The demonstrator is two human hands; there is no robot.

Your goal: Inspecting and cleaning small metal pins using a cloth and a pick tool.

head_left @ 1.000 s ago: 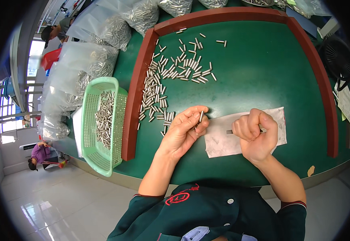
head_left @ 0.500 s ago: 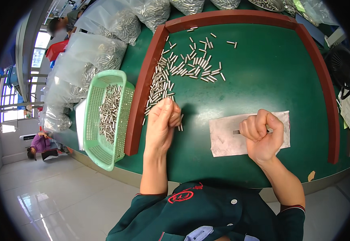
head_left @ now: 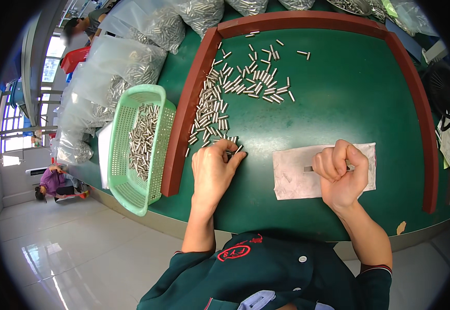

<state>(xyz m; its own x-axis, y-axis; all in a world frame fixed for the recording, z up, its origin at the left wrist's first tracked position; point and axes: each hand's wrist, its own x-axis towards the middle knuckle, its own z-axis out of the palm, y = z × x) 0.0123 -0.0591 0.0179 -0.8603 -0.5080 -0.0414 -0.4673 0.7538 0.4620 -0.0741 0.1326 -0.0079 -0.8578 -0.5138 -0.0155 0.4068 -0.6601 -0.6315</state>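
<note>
**Hands at work among metal pins on a green desk**

From my remote seat I see the left hand (head_left: pixel 215 168) lying palm down on the green desk (head_left: pixel 338 93), its fingers (head_left: pixel 233 156) curled over the near end of a scatter of small metal pins (head_left: pixel 209 111). A few pins touch or sit just under those fingertips; whether the hand has actually pinched one I cannot tell, since the fingers cover the spot. The rest of the pins stretch away from the hand along the red wooden border (head_left: pixel 186 113) and fan out toward the far middle of the desk.

The right hand (head_left: pixel 341 173) is clenched in a fist over a white sheet of paper (head_left: pixel 292 175) lying flat on the desk. A short metal pin (head_left: pixel 308 168) pokes out from the fist on its left side, so the hand is gripping it, with the pin pointing toward the left hand. The two hands are near each other but apart.

Left of the red border, a light green plastic basket (head_left: pixel 119 155) holds a heap of the same pins. Beyond it, clear plastic bags (head_left: pixel 126 67) filled with more pins crowd the far left corner. A dark fan (head_left: pixel 442 93) stands at the right edge.
</note>
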